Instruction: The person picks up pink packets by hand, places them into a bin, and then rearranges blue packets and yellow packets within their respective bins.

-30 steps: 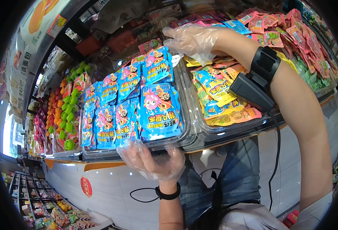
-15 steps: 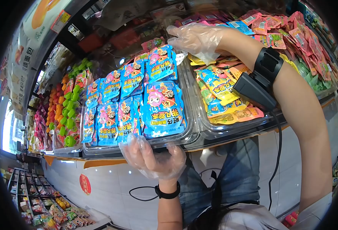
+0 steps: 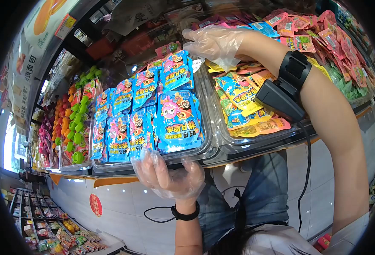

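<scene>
Blue candy pouches (image 3: pixel 176 114) stand in rows in a clear plastic bin (image 3: pixel 208 146). My left hand (image 3: pixel 168 174), in a thin clear glove, is at the bin's front edge, its fingers apart and loosely bent, fingertips overlapping the lowest pouches. At the back right corner of the same bin is my right hand (image 3: pixel 215 42), gloved as well, with fingers extended above the rim. A white label (image 3: pixel 199 64) shows beneath it. The right forearm, with a black strapped device (image 3: pixel 281 100), reaches over the neighbouring bin of yellow packets (image 3: pixel 242 95).
Green-capped packs (image 3: pixel 75 127) fill a bin to the left. Pink packets (image 3: pixel 342 46) are heaped at the far right. A black cable (image 3: pixel 308 170) hangs from the wrist device past the shelf front. Lower shelves of snacks (image 3: pixel 47 225) stand at bottom left.
My right hand and forearm have shifted slightly left in the view. My left hand and the blue pouches stay nearly where they were.
</scene>
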A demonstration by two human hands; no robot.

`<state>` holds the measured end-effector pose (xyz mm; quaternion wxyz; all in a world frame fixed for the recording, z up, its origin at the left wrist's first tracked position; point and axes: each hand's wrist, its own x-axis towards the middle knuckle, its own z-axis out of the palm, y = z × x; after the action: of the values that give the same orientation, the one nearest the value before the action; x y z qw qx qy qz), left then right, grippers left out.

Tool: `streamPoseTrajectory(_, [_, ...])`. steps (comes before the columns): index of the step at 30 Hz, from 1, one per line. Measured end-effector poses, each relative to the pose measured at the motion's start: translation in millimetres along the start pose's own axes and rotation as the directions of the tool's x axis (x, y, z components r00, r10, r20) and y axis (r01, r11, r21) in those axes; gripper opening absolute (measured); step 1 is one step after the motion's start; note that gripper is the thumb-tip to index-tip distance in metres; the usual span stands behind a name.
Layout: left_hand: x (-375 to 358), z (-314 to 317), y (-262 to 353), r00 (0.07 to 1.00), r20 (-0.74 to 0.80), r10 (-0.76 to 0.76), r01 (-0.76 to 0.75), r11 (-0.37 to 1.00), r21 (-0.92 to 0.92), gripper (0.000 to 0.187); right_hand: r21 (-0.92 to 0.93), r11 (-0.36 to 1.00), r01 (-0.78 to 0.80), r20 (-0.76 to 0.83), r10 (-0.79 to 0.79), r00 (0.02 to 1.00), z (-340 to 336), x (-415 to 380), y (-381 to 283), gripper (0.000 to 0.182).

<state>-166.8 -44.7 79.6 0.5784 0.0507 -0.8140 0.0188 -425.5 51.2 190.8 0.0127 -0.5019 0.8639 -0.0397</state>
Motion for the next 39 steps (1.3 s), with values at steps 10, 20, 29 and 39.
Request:
streamPoseTrajectory(10, [1,-1,-1,1.000,0.013,-0.004,0.004,1.000,0.024,0.043,-0.065,0.998,0.016,0.008,-0.016,1.000,-2,-1,-2,0.072])
streamPoseTrajectory(20, [0,0,0,1.000,0.015,-0.003,0.002,1.000,0.023,0.043,0.008,1.000,-0.019,0.022,0.018,1.000,-6,-8,-8,0.070])
streamPoseTrajectory(29, [-2,0,-3,1.000,0.015,0.004,-0.005,0.998,0.063,0.042,-0.041,0.999,-0.028,0.012,0.029,1.000,-4,-6,-7,0.070])
streamPoseTrajectory(39, [-1,-2,0,1.000,0.030,-0.008,0.008,1.000,0.016,0.042,-0.034,0.999,-0.025,0.008,0.025,1.000,-4,-4,-6,0.069])
